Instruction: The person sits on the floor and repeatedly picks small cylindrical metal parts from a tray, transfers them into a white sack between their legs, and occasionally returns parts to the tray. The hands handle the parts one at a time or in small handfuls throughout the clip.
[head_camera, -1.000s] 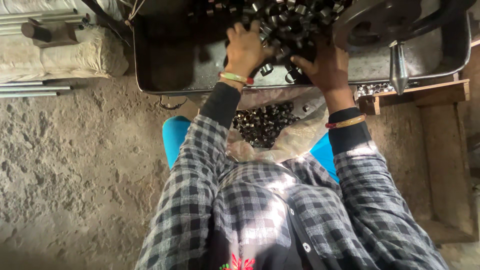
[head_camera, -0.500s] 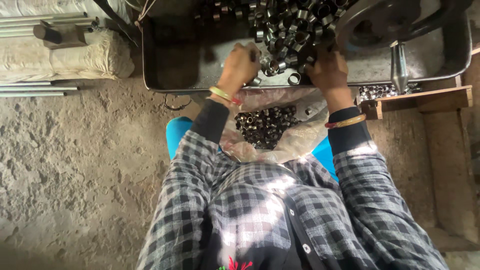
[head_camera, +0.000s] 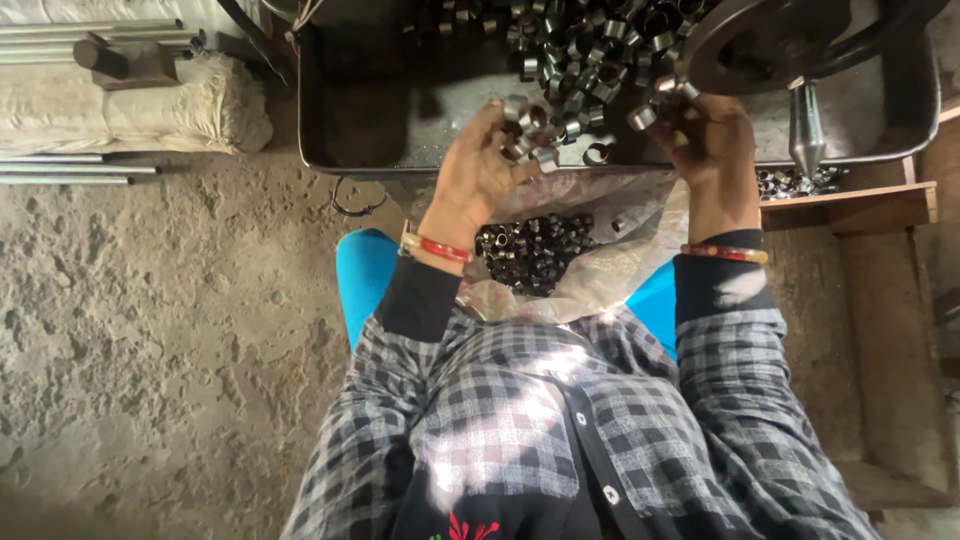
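Up top in the frame, left hand (head_camera: 478, 170) and right hand (head_camera: 706, 140) each grip metal rings (head_camera: 590, 60) over the tray (head_camera: 350, 120).

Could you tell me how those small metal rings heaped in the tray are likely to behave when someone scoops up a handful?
The metal rings look like short, rigid steel sleeves, so probably stiff and heavy for their size. Being round and shiny, they would likely roll and slip. The left hand holds several loosely, and the right hand a few, so some may spill back into the tray.
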